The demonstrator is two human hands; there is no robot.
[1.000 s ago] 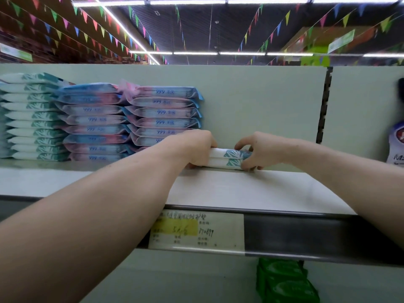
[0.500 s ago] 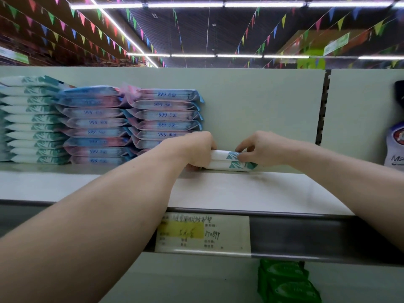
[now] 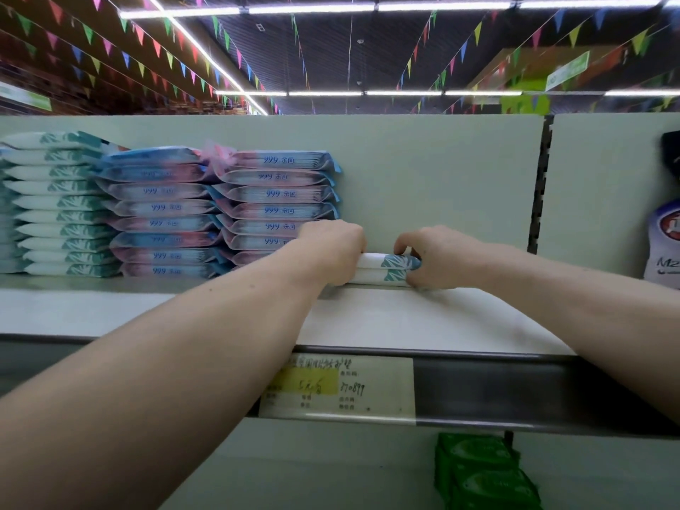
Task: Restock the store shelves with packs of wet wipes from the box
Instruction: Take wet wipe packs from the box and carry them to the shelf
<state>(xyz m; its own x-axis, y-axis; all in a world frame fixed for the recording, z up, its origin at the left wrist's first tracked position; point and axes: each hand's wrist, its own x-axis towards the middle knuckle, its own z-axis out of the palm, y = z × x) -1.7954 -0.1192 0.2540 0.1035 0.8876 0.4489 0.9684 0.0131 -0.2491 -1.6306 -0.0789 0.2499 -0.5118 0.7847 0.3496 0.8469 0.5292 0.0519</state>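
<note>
Two white-and-teal packs (image 3: 382,268) lie at the shelf's (image 3: 368,318) back edge; about ten more form a left stack (image 3: 59,204); blue-pink packs (image 3: 162,207) fill two stacks; one price label (image 3: 338,386)

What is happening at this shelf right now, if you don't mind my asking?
A person is restocking wet wipes. The left hand and right hand grip opposite ends of two stacked white-and-teal wipe packs, which appear to rest at the back of the shelf, just right of the blue-and-pink "999" packs. A taller white-and-teal stack stands at the far left. The box is not in view.
</note>
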